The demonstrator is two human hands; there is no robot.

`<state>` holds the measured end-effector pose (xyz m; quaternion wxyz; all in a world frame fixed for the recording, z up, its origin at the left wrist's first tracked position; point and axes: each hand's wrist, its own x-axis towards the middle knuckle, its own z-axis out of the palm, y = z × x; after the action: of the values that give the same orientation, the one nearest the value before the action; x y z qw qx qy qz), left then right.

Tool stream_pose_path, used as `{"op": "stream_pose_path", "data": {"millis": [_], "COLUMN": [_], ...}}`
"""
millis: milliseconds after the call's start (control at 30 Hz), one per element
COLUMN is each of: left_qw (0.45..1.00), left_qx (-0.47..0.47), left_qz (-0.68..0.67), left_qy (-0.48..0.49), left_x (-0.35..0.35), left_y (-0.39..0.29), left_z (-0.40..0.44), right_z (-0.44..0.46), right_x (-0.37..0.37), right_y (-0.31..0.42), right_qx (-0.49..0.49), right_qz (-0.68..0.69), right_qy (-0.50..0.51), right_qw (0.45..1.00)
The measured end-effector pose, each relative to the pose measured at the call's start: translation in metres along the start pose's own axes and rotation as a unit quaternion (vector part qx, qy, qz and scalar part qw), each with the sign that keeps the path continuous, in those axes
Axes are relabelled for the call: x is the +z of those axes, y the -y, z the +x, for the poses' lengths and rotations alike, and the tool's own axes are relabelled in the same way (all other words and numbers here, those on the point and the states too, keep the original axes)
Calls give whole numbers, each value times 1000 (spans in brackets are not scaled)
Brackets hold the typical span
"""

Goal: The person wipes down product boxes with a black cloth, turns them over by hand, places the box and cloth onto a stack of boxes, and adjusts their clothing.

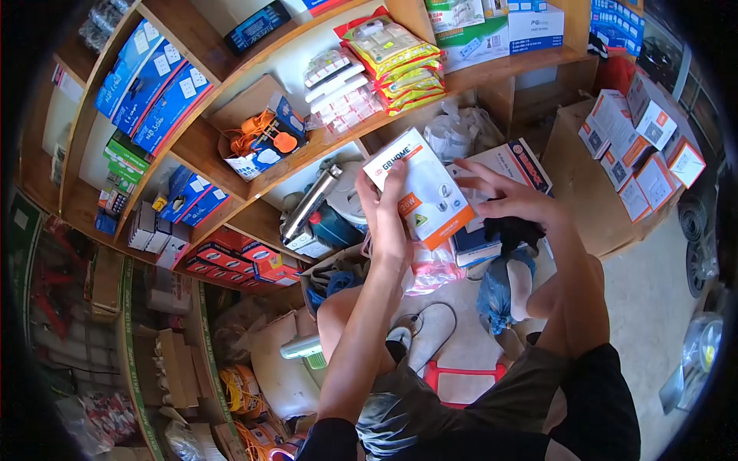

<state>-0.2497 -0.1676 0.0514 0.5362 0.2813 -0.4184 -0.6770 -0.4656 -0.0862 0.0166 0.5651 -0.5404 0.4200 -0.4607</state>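
Note:
My left hand (384, 203) grips a white and orange light bulb box (421, 184) by its left side, with the thumb across the front. The front is marked 20W and has a picture of a bulb. At the box's right side is my right hand (511, 194), its fingers spread and curved; whether a fingertip touches the box I cannot tell. Beneath the right wrist is a black, soft-looking item (511, 233). Behind the right hand lies a white, red and dark blue carton (503, 165). A pink plastic bag (434, 269) sits below the held box.
Several white and orange boxes (646, 146) stand on a cardboard carton (573, 192) at right. Wooden shelves ahead hold yellow-red packets (396, 58) and blue boxes (157, 92). A blue bag (496, 292) lies by my leg, and a red stool (465, 376) is beneath me.

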Motion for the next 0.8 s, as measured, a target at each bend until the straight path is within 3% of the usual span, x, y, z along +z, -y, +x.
{"op": "stream_pose_path", "data": {"millis": [67, 300, 400, 467, 533, 567, 667, 800], "left_qw": [997, 991, 984, 998, 999, 999, 995, 961], "left_qx": [-53, -52, 44, 14, -20, -29, -77, -179], "left_qz": [-21, 91, 172, 54, -12, 0, -24, -179], "left_qy": [42, 82, -1, 16, 36, 39, 58, 109], "left_x": [-4, 2, 3, 3, 2, 6, 17, 19], "left_y": [13, 25, 20, 10, 1, -5, -11, -15], "left_z": [2, -6, -9, -10, -12, -17, -28, -29], "right_z": [1, -5, -11, -9, -23, -26, -25, -17], "right_x": [-2, 1, -15, -51, -61, -60, -62, -56], "right_y": [-9, -3, 3, -26, -6, 3, 0, -11], "right_qx": [-2, 72, 48, 31, 58, 126, 240, 183], "right_qz": [24, -61, -163, -256, -292, -382, -478, -487], "right_qy": [2, -34, -134, -278, -363, -424, -475, -496], "right_qw": [1000, 995, 976, 925, 883, 811, 699, 695]}}
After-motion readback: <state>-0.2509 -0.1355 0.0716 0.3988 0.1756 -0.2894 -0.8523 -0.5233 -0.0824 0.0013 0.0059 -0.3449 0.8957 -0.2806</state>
